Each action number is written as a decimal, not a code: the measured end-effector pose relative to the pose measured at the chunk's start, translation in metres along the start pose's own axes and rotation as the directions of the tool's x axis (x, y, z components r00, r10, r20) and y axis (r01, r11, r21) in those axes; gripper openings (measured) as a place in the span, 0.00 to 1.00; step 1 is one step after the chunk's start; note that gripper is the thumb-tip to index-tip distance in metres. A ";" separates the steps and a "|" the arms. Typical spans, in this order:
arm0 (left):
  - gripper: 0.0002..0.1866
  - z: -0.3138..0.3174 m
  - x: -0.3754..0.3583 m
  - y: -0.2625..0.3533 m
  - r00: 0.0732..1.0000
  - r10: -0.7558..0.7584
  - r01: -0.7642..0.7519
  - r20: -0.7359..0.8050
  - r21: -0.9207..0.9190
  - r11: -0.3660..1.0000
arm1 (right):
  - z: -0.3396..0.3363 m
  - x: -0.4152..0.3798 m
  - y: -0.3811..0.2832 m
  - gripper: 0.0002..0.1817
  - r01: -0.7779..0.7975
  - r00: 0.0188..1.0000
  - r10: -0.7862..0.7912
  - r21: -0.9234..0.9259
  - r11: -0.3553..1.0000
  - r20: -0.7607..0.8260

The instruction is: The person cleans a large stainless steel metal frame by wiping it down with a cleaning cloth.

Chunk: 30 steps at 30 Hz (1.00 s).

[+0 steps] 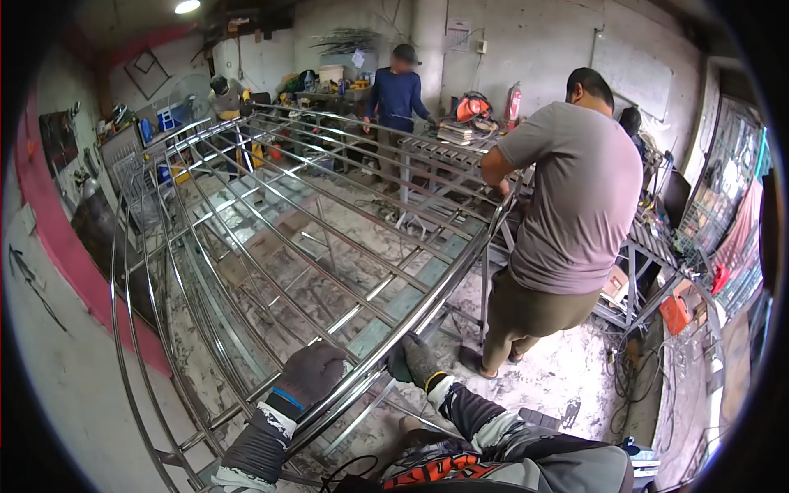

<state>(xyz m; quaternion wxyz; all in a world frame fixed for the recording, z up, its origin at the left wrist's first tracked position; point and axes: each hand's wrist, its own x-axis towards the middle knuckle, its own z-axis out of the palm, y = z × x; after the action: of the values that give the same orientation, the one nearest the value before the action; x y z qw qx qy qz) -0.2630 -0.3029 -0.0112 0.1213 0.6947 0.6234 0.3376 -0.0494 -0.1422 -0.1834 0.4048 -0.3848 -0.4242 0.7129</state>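
Gloved and well apart from the person's other hand, as the head view shows, the left hand [311, 374] is curled over the bars at the near edge of a large shiny metal frame [426, 315]. The right hand [415, 359], also gloved, is against the outer rail of that edge; whether its fingers close around the rail I cannot tell. The frame, a grid of long tubes and crossbars, spans the middle of the room above a stained floor [559, 374], one end near the hands and the other toward the back. Just beside its right edge stands a person in a grey shirt [575, 189], back turned, arms bent forward. Farther back, a person in a blue top [396, 99] stands by a slatted bench bearing a stack of books [457, 133]. Another person [226, 99] is at the far end of the frame.
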 end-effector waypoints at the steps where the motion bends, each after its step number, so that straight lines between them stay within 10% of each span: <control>1: 0.11 -0.001 0.000 0.001 1.000 -0.007 0.007 -0.005 -0.002 1.000 | -0.001 -0.001 -0.002 0.15 -0.045 0.999 0.045 0.009 0.999 0.012; 5: 0.11 -0.004 -0.001 0.004 0.999 0.013 -0.012 -0.033 0.015 1.000 | 0.001 -0.003 0.002 0.17 0.010 0.997 -0.012 -0.035 0.999 -0.071; 7: 0.10 -0.006 -0.001 0.005 1.000 0.014 -0.014 -0.023 0.006 1.000 | -0.010 0.006 0.010 0.19 0.029 0.981 -0.112 -0.455 0.890 -0.157; 15: 0.09 -0.016 -0.001 -0.001 0.989 0.051 -0.044 -0.135 0.052 0.998 | -0.116 0.139 -0.037 0.34 -0.008 0.901 -0.273 -0.642 0.767 -0.336; 19: 0.10 -0.021 -0.002 -0.009 0.991 -0.063 0.069 -0.118 0.045 0.997 | -0.139 0.189 -0.027 0.35 -0.007 0.863 -0.173 -0.353 0.936 -0.474; 25: 0.11 -0.017 -0.002 -0.009 0.994 -0.040 0.042 -0.103 0.012 0.999 | 0.039 -0.006 -0.010 0.29 -0.024 0.834 -0.239 -0.465 0.885 -0.497; 30: 0.07 -0.011 -0.007 -0.008 0.994 -0.080 0.073 -0.075 -0.097 0.993 | 0.039 -0.033 -0.006 0.19 0.008 0.969 -0.053 -0.184 0.983 -0.242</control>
<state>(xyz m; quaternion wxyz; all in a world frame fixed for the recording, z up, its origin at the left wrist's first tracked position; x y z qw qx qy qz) -0.2760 -0.3108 -0.0097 0.1421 0.6500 0.6371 0.3890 -0.0697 -0.1818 -0.1578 0.4285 -0.4988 -0.4396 0.6118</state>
